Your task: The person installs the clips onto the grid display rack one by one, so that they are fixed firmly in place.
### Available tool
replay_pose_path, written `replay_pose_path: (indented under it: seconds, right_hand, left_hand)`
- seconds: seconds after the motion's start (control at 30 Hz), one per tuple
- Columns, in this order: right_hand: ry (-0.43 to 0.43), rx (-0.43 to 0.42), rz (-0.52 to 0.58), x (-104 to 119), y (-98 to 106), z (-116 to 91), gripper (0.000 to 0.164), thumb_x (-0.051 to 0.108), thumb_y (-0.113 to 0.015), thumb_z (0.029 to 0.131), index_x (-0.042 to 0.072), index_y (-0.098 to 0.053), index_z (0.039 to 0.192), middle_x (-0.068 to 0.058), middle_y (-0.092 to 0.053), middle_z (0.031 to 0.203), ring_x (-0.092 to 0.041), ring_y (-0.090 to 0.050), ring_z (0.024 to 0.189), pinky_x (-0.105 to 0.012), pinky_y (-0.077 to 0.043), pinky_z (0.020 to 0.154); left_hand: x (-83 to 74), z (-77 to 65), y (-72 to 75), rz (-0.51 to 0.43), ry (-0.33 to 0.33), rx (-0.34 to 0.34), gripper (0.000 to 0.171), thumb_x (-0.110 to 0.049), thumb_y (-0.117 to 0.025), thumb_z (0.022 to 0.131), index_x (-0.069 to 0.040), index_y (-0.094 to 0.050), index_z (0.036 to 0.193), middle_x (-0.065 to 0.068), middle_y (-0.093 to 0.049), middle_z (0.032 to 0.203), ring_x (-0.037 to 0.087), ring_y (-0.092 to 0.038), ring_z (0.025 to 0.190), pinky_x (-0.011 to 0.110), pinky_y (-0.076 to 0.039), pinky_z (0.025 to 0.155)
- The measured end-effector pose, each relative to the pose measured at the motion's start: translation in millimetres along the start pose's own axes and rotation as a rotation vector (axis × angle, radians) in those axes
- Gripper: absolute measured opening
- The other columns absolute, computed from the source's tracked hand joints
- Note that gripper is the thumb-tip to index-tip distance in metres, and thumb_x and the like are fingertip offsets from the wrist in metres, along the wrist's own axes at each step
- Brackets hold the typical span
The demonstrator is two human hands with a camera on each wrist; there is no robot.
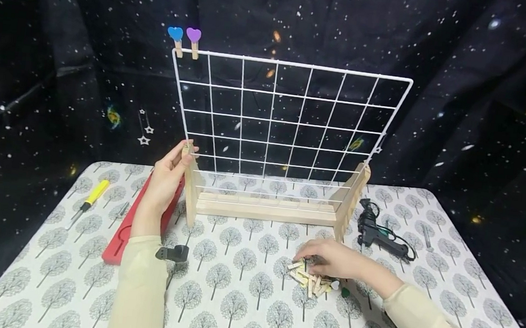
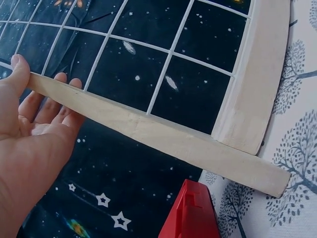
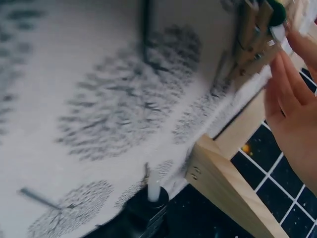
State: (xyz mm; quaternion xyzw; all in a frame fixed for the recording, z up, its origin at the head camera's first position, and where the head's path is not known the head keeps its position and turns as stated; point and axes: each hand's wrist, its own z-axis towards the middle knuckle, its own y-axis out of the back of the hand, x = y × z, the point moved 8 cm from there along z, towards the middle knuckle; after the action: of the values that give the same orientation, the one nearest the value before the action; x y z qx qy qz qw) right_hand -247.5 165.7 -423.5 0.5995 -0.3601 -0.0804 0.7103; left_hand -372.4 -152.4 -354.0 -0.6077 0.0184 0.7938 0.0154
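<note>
My left hand (image 1: 163,178) grips the left wooden side post (image 2: 138,121) of a stand, its thumb on one side and fingers behind. That stand carries a white wire grid (image 1: 271,117), tilted up at the back. A blue heart clothespin (image 1: 175,34) and a purple heart clothespin (image 1: 193,36) are clipped at the grid's top left corner. My right hand (image 1: 337,258) reaches over a pile of small wooden clothespins (image 1: 315,285), fingers and thumb apart among them. In the right wrist view, its fingertips are beside the clothespins (image 3: 255,37); any contact is partly hidden.
A red tray-like case (image 1: 114,247) lies beneath my left forearm. To its left is a yellow-handled screwdriver (image 1: 93,195). Right of the stand lies a black glue gun (image 1: 381,239) with its cord. Dark starry cloth (image 1: 63,60) hangs behind the tree-patterned tablecloth (image 1: 230,308).
</note>
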Motion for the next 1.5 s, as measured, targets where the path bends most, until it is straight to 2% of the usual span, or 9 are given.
replay_pose_path:
  seconds: [0.17, 0.4, 0.63, 0.83, 0.97, 1.03, 1.13, 1.27, 1.5]
  right_hand:
    - [0.047, 0.027, -0.048, 1, -5, 2, 0.039, 0.014, -0.066, 0.074, 0.019, -0.058, 0.112, 0.006, -0.054, 0.109, -0.010, -0.051, 0.099, -0.028, -0.044, 0.085]
    - [0.091, 0.003, -0.145, 8, -5, 10, 0.021, 0.018, -0.065, 0.077, 0.021, -0.065, 0.098, 0.004, -0.055, 0.103, -0.006, -0.052, 0.089, -0.024, -0.044, 0.080]
    - [0.122, -0.052, -0.152, 10, -2, 15, 0.011, 0.020, -0.062, 0.080, 0.019, -0.064, 0.091, 0.007, -0.058, 0.095, -0.003, -0.053, 0.088, -0.023, -0.044, 0.083]
    - [0.017, -0.043, -0.066, 5, 1, 12, 0.012, 0.018, -0.055, 0.085, 0.017, -0.062, 0.095, 0.011, -0.059, 0.091, 0.001, -0.053, 0.079, -0.021, -0.045, 0.080]
    - [-0.054, -0.055, -0.040, 0, 2, 9, 0.019, 0.019, -0.049, 0.089, 0.015, -0.061, 0.102, 0.009, -0.059, 0.099, -0.001, -0.054, 0.085, -0.024, -0.044, 0.084]
    - [-0.067, -0.096, -0.043, 0, 6, 8, 0.022, 0.020, -0.047, 0.090, 0.013, -0.060, 0.105, 0.007, -0.060, 0.101, -0.003, -0.055, 0.088, -0.026, -0.044, 0.085]
    - [-0.079, -0.191, -0.023, 1, 17, 9, 0.024, 0.022, -0.047, 0.090, 0.010, -0.060, 0.107, 0.006, -0.063, 0.088, -0.001, -0.057, 0.077, -0.023, -0.048, 0.077]
    - [-0.092, -0.318, 0.113, 1, 36, 12, 0.023, 0.019, -0.049, 0.088, 0.005, -0.060, 0.104, 0.006, -0.062, 0.070, 0.000, -0.058, 0.061, -0.017, -0.050, 0.062]
    - [-0.155, -0.521, 0.346, 15, 87, 24, 0.019, 0.016, -0.055, 0.085, 0.003, -0.063, 0.097, -0.003, -0.065, 0.071, -0.011, -0.061, 0.062, -0.023, -0.051, 0.058]
  left_hand:
    - [1.0, -0.7, -1.3, 0.011, -0.005, -0.001, 0.049, -0.031, -0.053, 0.085, -0.023, -0.039, 0.131, 0.005, -0.048, 0.127, 0.016, -0.043, 0.117, 0.037, -0.026, 0.102]
    - [-1.1, 1.6, 2.6, -0.001, -0.022, -0.016, 0.047, -0.028, -0.053, 0.085, -0.022, -0.041, 0.130, 0.007, -0.049, 0.125, 0.015, -0.046, 0.114, 0.037, -0.029, 0.101]
    - [-2.8, 2.4, 3.6, -0.004, -0.028, -0.009, 0.048, -0.029, -0.053, 0.085, -0.020, -0.040, 0.131, 0.007, -0.049, 0.125, 0.017, -0.045, 0.115, 0.037, -0.029, 0.101]
    - [-2.8, 2.9, 3.0, 0.006, -0.027, -0.005, 0.048, -0.030, -0.053, 0.085, -0.023, -0.039, 0.131, 0.006, -0.049, 0.125, 0.021, -0.043, 0.117, 0.037, -0.029, 0.101]
    - [-3.7, 2.9, 3.1, 0.014, -0.025, -0.005, 0.046, -0.029, -0.053, 0.086, -0.026, -0.041, 0.130, 0.003, -0.050, 0.125, 0.016, -0.044, 0.116, 0.037, -0.029, 0.101]
    - [-3.8, 2.9, 3.1, 0.017, -0.024, -0.005, 0.046, -0.029, -0.053, 0.085, -0.027, -0.041, 0.129, 0.002, -0.050, 0.125, 0.016, -0.044, 0.116, 0.037, -0.029, 0.101]
    - [-3.0, 2.6, 2.7, 0.026, -0.016, -0.005, 0.045, -0.030, -0.053, 0.085, -0.029, -0.042, 0.128, 0.002, -0.050, 0.124, 0.016, -0.044, 0.116, 0.037, -0.029, 0.101]
    - [-0.9, 2.2, 1.8, 0.044, -0.007, -0.004, 0.044, -0.031, -0.053, 0.085, -0.031, -0.042, 0.128, 0.001, -0.050, 0.124, 0.015, -0.044, 0.116, 0.037, -0.028, 0.101]
    - [-0.1, 0.1, 1.0, 0.048, -0.011, -0.003, 0.049, -0.033, -0.052, 0.085, -0.025, -0.039, 0.131, 0.003, -0.050, 0.125, 0.015, -0.044, 0.116, 0.036, -0.027, 0.102]
